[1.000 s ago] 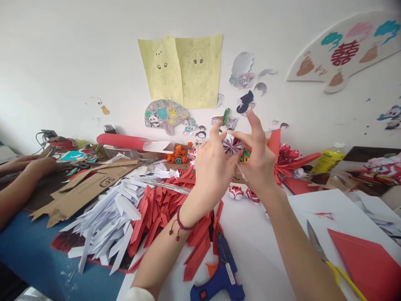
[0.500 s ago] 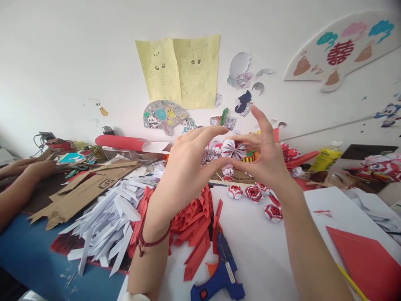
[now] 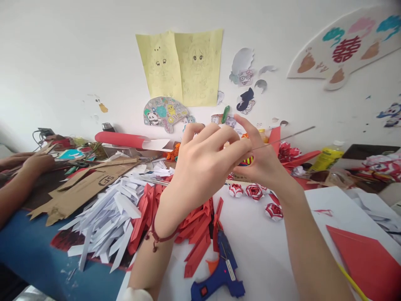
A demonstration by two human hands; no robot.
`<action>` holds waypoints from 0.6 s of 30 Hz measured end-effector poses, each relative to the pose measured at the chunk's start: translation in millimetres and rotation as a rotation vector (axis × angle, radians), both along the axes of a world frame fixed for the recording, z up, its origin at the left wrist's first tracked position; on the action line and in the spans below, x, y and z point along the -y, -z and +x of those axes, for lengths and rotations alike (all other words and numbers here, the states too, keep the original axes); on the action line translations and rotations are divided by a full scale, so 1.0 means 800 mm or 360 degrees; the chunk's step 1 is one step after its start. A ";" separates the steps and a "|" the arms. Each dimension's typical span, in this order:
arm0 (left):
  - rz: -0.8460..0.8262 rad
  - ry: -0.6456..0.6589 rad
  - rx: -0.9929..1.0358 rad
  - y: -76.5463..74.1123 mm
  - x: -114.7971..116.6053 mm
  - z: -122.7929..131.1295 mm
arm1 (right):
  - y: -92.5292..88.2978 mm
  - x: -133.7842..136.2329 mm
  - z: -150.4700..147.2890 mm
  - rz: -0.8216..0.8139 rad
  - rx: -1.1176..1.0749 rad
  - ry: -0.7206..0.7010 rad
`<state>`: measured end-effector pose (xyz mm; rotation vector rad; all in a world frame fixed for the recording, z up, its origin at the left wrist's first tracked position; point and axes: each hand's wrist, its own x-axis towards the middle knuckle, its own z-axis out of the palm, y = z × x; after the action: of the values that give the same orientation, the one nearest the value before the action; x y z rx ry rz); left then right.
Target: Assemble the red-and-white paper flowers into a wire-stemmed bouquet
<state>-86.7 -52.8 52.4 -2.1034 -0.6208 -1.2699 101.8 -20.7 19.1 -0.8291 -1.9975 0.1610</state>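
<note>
My left hand [image 3: 208, 161] is closed in front of my chest, fingers curled, at the near end of a thin wire [image 3: 285, 137] that slants out to the right. Partly behind it is my right hand [image 3: 265, 156], its index finger raised and its thumb bent in; the other fingertips are hidden. The paper flower between the hands is covered by my left hand. Below lie folded red paper strips [image 3: 199, 238], white paper strips [image 3: 106, 221] and a blue glue gun [image 3: 219, 267]. Red-and-white paper flowers [image 3: 255, 191] rest beyond, on the white board.
To the left, another person's hands [image 3: 36, 163] are at work beside flattened brown cardboard [image 3: 84, 188]. A red paper roll [image 3: 122, 140] lies along the back. On the right are a yellow bottle [image 3: 327, 156] and a red sheet [image 3: 366, 259]. Drawings [image 3: 180, 69] hang on the wall.
The red-and-white flower seen between my fingertips is now hidden behind my left hand. My left hand has moved right and curled over, and the wire now sticks out to the right.
</note>
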 end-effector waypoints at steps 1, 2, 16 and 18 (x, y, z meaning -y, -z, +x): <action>0.0016 -0.0012 -0.0003 0.001 0.000 0.000 | 0.000 0.000 0.000 -0.0005 0.0000 -0.0012; 0.0032 -0.0020 -0.0005 0.002 -0.001 -0.001 | 0.000 -0.001 0.001 -0.0007 0.0000 -0.0018; 0.0130 -0.0090 0.0019 0.001 -0.004 -0.009 | 0.002 -0.004 0.006 -0.0054 -0.0081 -0.0171; 0.0117 -0.0102 0.0028 0.001 -0.004 -0.010 | 0.003 -0.006 0.008 -0.0046 -0.0097 -0.0201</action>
<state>-94.8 -49.6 51.9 -1.9992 -0.6344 -1.2581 108.0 -15.6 16.8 -0.7077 -1.9949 0.2852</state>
